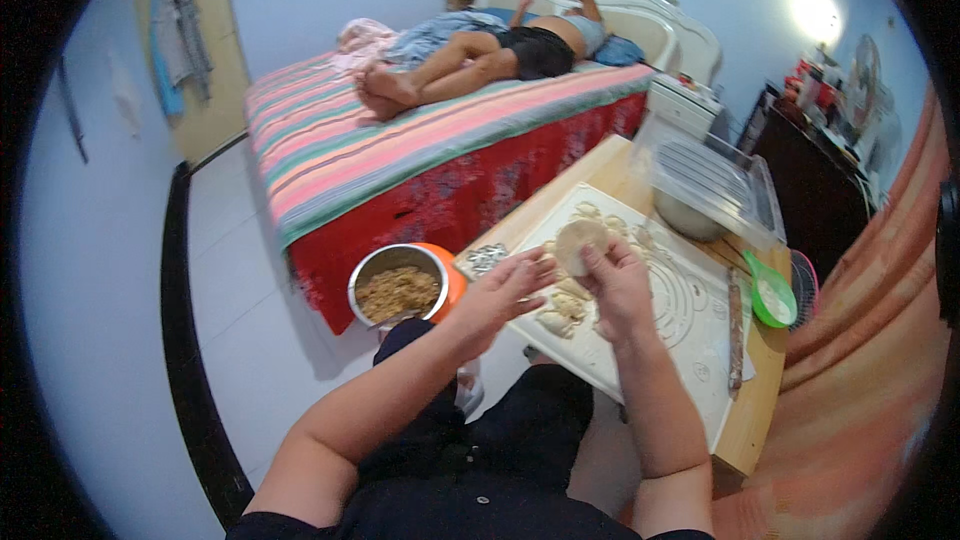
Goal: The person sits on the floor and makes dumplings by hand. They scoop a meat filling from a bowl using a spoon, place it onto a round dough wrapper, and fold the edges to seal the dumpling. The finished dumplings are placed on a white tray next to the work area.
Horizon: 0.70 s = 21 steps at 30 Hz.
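Observation:
Between thumb and fingers, my right hand [622, 290] holds up a round, flat dough wrapper [580, 245] over the board. Just left of it, my left hand [508, 290] is empty, its fingers apart and the palm turned toward the wrapper. Under both hands lies a white dough board [690, 365] marked with printed circles. Pieces of pale dough [562, 315], some looking like dumplings, rest on its left and far parts, partly hidden by my hands. Below and left of my left hand stands a metal pot [352, 292] of brownish filling [400, 292], with a utensil handle at its near rim.
A rolling pin [737, 325] lies along the board's right side. Beyond it are a green scoop [770, 290] of white powder and a clear plastic box [715, 180]. The wooden table [765, 405] has its near corner by my right forearm. A person [480, 60] lies on the striped bed [330, 145].

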{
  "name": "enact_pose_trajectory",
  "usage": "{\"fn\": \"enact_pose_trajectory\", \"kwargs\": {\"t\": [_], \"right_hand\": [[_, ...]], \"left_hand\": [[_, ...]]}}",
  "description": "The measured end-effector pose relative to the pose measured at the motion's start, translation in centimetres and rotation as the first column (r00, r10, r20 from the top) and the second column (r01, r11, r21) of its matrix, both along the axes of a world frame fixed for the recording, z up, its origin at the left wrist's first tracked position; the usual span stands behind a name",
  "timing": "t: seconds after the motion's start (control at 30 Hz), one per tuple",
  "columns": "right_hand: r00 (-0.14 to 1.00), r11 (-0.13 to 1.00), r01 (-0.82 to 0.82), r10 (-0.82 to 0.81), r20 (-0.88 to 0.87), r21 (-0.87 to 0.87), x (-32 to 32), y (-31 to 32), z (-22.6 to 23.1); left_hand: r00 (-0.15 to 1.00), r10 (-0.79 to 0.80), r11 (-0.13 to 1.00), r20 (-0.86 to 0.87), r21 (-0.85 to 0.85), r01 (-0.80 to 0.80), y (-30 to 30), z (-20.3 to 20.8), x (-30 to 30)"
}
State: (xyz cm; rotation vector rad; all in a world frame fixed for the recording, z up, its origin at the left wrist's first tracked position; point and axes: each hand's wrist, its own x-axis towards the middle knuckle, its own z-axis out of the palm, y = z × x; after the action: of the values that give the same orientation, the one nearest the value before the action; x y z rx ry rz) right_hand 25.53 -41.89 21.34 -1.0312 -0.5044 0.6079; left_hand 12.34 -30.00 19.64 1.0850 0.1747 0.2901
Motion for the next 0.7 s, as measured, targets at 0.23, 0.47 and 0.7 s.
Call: {"fn": "enact_pose_trajectory", "kwargs": {"t": [0.23, 0.47, 0.7], "right_hand": [[0.988, 0.990, -0.139, 0.137, -0.066, -0.029, -7.7, 2.2, -3.1], [0.856, 0.933, 0.114, 0.082, 0.510, -0.341, -10.3, 5.4, -6.7], [0.920, 0.873, -0.387, 0.387, -0.061, -0.296, -13.7, 11.0, -10.0]], "left_hand": [[0.974, 0.217, 0.976, -0.067, -0.002, -0.217, 0.1, -1.0, -4.1], [0.977, 0.185, 0.981, -0.106, -0.032, -0.189, 3.0, -3.8, -7.6], [0.913, 0.345, 0.930, -0.220, -0.054, -0.364, 8.9, -8.2, -10.5]]}}
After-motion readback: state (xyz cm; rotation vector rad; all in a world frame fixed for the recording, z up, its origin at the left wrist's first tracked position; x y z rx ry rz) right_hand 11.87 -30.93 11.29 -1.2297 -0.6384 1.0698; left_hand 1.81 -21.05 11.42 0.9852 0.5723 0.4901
